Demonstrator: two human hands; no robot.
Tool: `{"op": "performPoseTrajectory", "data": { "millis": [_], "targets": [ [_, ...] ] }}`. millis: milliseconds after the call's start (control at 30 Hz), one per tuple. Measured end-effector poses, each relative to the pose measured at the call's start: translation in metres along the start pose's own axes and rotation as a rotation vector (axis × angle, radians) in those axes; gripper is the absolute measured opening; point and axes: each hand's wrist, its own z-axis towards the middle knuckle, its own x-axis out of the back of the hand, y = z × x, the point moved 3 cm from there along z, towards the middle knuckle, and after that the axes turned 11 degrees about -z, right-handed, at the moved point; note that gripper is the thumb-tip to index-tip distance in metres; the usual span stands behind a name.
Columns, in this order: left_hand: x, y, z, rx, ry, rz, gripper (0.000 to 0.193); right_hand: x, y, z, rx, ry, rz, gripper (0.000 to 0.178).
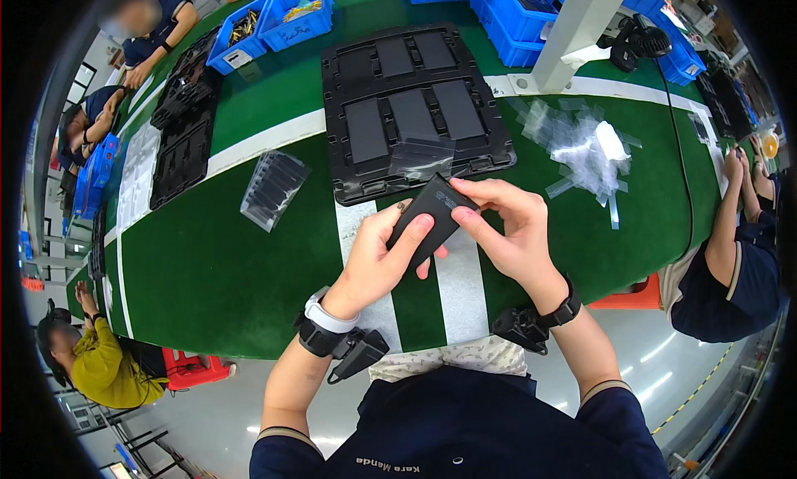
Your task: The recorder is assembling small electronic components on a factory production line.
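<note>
Between both my hands, over the table's near edge, is a flat black rectangular block (433, 217) with faint grey print, held tilted. My left hand (372, 251) is closed round its left side, thumb on the upper face. My right hand (516, 230) pinches its right end between thumb and fingers. Just beyond lies a black moulded tray (367, 91) with several flat dark grey pieces (413, 114) in its compartments. A clear film sheet (422, 158) rests over the tray's near rim.
Clear film strips (274, 188) lie left, and a heap of clear film pieces (581, 151) lies right. Blue bins (296, 26) stand at the back. A grey post (573, 43) rises beyond the tray, with a black cable (682, 155) on the right. Other people sit at both sides.
</note>
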Motion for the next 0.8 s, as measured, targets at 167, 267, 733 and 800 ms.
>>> {"op": "performPoseTrajectory", "data": {
  "millis": [167,267,733,800],
  "targets": [
    [-0.002,0.003,-0.002,0.044,-0.012,-0.039,0.026,-0.001,-0.012,0.006,0.275,-0.014,-0.272,0.037],
    [-0.004,0.003,-0.002,0.020,-0.030,-0.029,0.027,-0.005,-0.019,0.009,0.247,-0.013,-0.216,0.036],
    [-0.006,0.003,0.000,-0.106,0.024,0.121,0.020,-0.004,0.012,0.001,-0.411,-0.172,0.640,0.015],
    [-0.006,0.003,0.001,-0.097,0.038,0.123,0.019,-0.004,0.008,0.002,-0.416,-0.140,0.520,0.015]
  ]
}}
